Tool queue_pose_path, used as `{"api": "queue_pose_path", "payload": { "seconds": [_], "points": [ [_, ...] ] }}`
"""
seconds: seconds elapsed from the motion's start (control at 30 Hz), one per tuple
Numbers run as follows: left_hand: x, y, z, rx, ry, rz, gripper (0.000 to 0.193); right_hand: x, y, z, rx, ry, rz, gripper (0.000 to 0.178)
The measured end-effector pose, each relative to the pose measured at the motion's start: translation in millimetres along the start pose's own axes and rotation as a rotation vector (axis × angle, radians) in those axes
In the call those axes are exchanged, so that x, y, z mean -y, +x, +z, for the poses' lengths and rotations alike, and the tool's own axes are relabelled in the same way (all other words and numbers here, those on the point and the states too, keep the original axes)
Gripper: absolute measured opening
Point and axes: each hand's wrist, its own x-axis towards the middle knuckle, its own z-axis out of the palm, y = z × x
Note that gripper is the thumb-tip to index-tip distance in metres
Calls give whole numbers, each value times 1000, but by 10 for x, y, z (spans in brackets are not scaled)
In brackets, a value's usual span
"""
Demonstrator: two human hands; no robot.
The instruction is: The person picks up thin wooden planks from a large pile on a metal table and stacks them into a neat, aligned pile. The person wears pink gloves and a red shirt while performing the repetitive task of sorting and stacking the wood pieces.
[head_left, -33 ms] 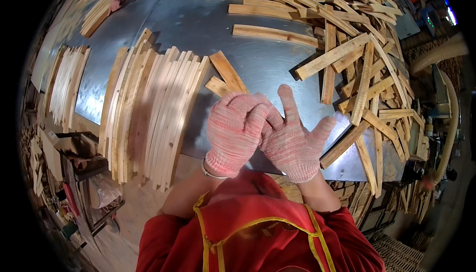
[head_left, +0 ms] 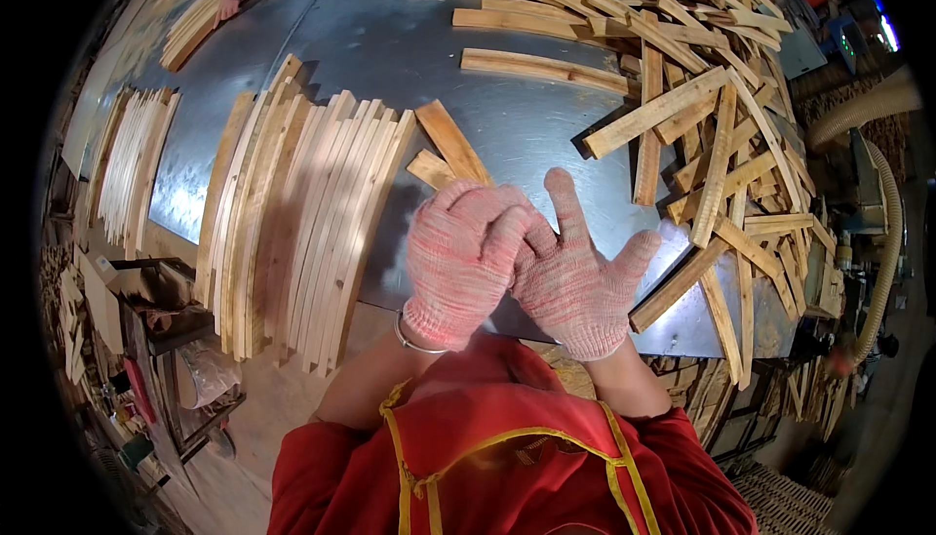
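In front of my chest, above the table's near edge, both hands meet in pink-and-white knitted work gloves. My left hand [head_left: 460,267] is closed, its fingers wrapped over the outer fingers of the right glove. Those held fingers are partly hidden. On my right hand [head_left: 582,291] the index finger points up and the thumb spreads to the side; no object shows in it. Two short wooden pieces [head_left: 451,140] lie on the metal tabletop [head_left: 390,57] just beyond my left hand. To the left of my hands stands a row of pale wooden slats [head_left: 327,213], set side by side.
A jumbled heap of wooden strips [head_left: 717,125] covers the table's right side. A smaller slat bundle [head_left: 132,169] stands farther left. At the far left, another person's hand [head_left: 227,8] touches some boards [head_left: 195,33]. A ribbed hose [head_left: 892,233] hangs at the right.
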Motion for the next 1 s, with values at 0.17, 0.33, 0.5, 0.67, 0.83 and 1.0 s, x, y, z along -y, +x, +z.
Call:
{"api": "queue_pose_path", "payload": {
  "seconds": [0.17, 0.33, 0.5, 0.67, 0.83, 1.0],
  "points": [
    [-138, -212, -163, 91, 220, 35, 25, -356, 103, 217, -105, -365, -70, 109],
    [53, -371, -326, 85, 334, 155, 23, -652, 179, 199, -84, -379, -123, 109],
    [166, -710, -770, 897, 62, 505, 11, -653, 298, 291, -6, -107, -34, 112],
    [334, -606, -992, 449, 193, 282, 12, -724, 275, 424, -76, -81, -32, 117],
    [202, -511, -855, 161, 223, 180, 26, -791, 229, 518, -202, -142, -68, 125],
    [128, -510, -590, 147, 350, 121, 33, -779, 169, 384, -123, -196, -58, 130]
  ]
}}
